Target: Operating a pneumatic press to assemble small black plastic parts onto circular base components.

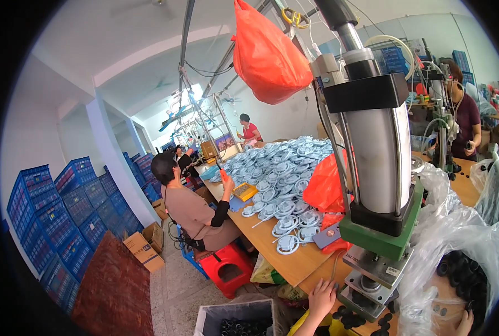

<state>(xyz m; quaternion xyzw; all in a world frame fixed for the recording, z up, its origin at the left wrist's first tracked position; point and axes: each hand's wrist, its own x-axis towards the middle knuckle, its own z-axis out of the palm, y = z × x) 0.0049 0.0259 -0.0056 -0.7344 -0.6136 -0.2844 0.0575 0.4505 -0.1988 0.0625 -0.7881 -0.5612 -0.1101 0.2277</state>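
Observation:
My left hand rests at the table's edge, fingers stretched out beside the metal base of a pneumatic press. Nothing shows in its grasp. Small black discs lie on the table just right of it. At the lower right, my right hand is only partly in view, close to a heap of black round parts inside a clear plastic bag. Whether it holds one of them is hidden. The press has a grey cylinder, a green block and steel plates below.
A pile of light blue corded parts covers the table. A seated person works to the left on a red stool. A grey bin of black parts stands below. A red bag hangs above. Blue crates line the left.

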